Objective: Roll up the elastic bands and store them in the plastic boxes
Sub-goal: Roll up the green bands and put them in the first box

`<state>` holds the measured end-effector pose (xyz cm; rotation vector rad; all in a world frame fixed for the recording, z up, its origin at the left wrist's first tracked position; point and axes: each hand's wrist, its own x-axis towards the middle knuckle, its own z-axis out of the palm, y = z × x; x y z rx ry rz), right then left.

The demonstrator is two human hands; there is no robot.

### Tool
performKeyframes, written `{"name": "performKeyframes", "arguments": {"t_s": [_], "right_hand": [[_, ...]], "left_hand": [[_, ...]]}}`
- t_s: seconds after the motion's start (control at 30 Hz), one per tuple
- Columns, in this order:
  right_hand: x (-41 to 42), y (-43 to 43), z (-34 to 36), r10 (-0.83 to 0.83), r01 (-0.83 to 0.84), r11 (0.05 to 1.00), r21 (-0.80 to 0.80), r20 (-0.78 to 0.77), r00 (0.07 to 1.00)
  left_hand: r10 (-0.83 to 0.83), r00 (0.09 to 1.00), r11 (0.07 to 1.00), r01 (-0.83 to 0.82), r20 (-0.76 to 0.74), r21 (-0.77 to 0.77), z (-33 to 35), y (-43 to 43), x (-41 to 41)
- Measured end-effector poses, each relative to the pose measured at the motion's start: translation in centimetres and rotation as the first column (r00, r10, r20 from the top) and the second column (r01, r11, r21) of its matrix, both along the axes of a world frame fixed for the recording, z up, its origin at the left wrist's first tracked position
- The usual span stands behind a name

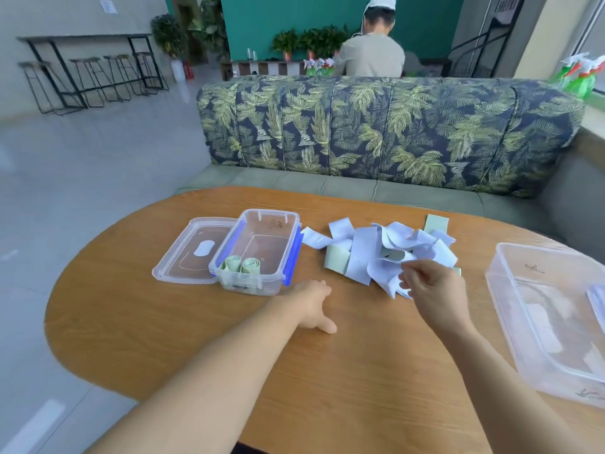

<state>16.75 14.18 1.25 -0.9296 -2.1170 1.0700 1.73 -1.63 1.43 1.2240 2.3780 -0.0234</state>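
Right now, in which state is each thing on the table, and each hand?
small box: open, two green rolls inside
lid: off, beside it
pile of bands: unrolled, tangled
large box: open
left hand: open, on table
right hand: fingers curled at pile, grip unclear

Clear glossy plastic box [258,253], matt cloth bands [376,250], smooth wood-grain table [327,371].

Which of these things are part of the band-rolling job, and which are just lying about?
Job: loose bands, rolled bands, small box, lid, large box.
Lying about: sofa, spray bottles, stools, potted plants.
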Motion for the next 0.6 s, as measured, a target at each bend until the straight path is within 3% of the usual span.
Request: {"name": "performKeyframes", "arguments": {"t_s": [0.23, 0.37, 0.5, 0.6], "right_hand": [[-4.7, -0.1, 1.7, 0.043, -0.047, 0.997, 0.055, 0.067, 0.997], [-8.0, 0.6, 2.5, 0.073, -0.134, 0.965, 0.227, 0.258, 0.963], [-11.2, 0.5, 2.1, 0.126, -0.396, 0.849, 0.349, 0.595, 0.794], [-12.9, -0.3, 1.0, 0.061, -0.504, 0.767, 0.397, 0.737, 0.673]], "left_hand": [[-0.03, 1.0, 0.999, 0.03, 0.006, -0.036, -0.7, 0.5, -1.2], [-0.052, 0.999, 0.997, 0.052, 0.005, -0.056, -1.1, 0.8, -1.6], [-0.048, 0.999, 0.998, 0.049, 0.026, -0.046, -1.5, 0.9, -1.8], [-0.05, 0.998, 0.998, 0.051, 0.024, -0.043, -1.5, 0.9, -1.8]]}}
